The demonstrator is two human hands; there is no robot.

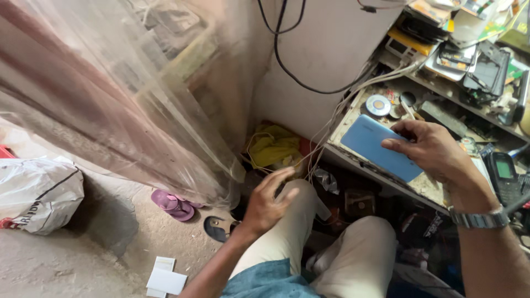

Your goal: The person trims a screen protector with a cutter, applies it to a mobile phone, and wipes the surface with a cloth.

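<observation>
Right hand: the right hand [436, 152] holds a light blue phone [381, 146] by its right end, thumb lying across the back and fingers underneath; the grip is pinching the phone.
Blue phone: back side up, tilted, held just above the cluttered work surface [425, 185], near its front edge.
Left hand: the left hand [270, 201] hangs over the left knee, fingers loosely spread and curled, the grip holding nothing.
Wrist: a metal wristwatch [479, 218] sits on the right arm.
Surface clutter: a small disc [378, 105] lies just beyond the phone; a black keypad handset [503, 172] rests to the right of the hand; stacked phone parts [469, 60] fill the shelf above.
Cables: white wires [337, 118] trail off the surface's left corner; black cable [287, 66] hangs on the wall.
Floor: a yellow cloth [275, 146] lies under the surface, a purple sandal [172, 204] and white cards [164, 277] lie on the ground.
Left side: a clear plastic sheet [121, 94] hangs, with a white sack [36, 193] beside it.
</observation>
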